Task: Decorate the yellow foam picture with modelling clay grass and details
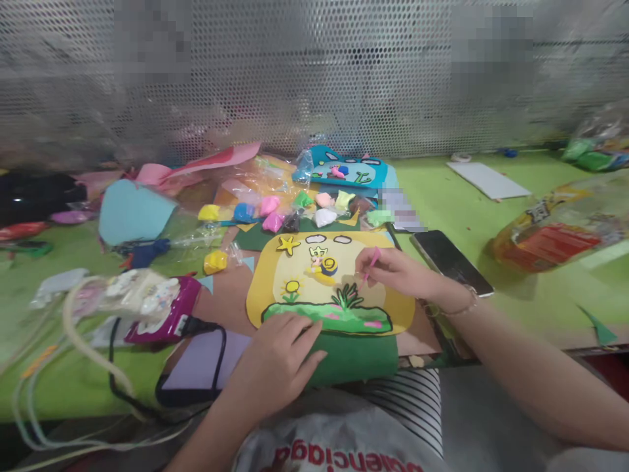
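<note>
A yellow craft picture [260, 288] lies before me, decorated with a star, clouds, a snail-like figure, a flower, a grass tuft and a green strip. My right hand [388, 270] pinches a thin pink clay tool [375, 257], its tip pointing down beside the dark green grass tuft [348, 296]. Across the picture's lower left edge, my left hand [280, 357] rests with its fingers apart, holding nothing. Behind the picture sit several small clay packets, among them a pink one [273, 221], a white one [325, 217] and a blue one [243, 212].
A black phone [452, 262] lies right of the picture, with a large plastic bottle [555, 229] farther right. At left are a purple package [189, 308], cables [73, 328] and a light blue sheet [132, 213]. A blue picture [363, 172] lies near the perforated metal panel [304, 72].
</note>
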Demonstrator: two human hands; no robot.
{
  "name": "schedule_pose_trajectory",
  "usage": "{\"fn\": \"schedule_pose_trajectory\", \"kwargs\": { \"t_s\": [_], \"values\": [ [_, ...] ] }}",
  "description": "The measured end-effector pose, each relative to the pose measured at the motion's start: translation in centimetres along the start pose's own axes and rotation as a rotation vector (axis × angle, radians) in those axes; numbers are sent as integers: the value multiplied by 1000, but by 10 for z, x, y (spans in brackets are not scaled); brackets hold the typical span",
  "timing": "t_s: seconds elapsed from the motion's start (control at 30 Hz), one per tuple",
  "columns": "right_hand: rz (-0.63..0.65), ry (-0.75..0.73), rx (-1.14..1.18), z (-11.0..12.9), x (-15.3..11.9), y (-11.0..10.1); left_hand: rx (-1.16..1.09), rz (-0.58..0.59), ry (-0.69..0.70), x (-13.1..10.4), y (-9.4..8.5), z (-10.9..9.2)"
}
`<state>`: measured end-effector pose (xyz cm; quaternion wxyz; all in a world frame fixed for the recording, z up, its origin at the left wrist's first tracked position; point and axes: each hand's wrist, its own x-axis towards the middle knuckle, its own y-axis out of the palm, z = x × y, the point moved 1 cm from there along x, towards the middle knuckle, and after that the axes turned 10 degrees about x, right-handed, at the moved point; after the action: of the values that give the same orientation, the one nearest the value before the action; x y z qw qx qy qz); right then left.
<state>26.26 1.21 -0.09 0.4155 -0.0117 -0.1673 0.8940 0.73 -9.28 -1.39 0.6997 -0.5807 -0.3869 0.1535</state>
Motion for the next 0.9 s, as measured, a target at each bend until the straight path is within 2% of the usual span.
{"fn": "schedule_pose_trajectory", "kwargs": {
  "t_s": [0.13, 0.43, 0.53, 0.67, 0.77, 0.9],
  "values": [
    [69, -122, -169, 6, -1, 3, -21, 9, -10, -1, 0, -1],
    [89, -217, -399, 13, -2, 9, 7, -29, 2, -11, 4, -3],
    [111, -270, -476, 23, -6, 12, 24, -41, -11, -14, 6, -6],
    [81, -299, -472, 47, -4, 19, 64, -5, -47, -15, 4, -11],
    [104, -290, -445, 60, 6, 26, 84, 27, -75, -17, 4, -12],
    [111, -324, -389, 57, 20, 32, 94, 64, -66, -22, 7, -12]
  ]
}}
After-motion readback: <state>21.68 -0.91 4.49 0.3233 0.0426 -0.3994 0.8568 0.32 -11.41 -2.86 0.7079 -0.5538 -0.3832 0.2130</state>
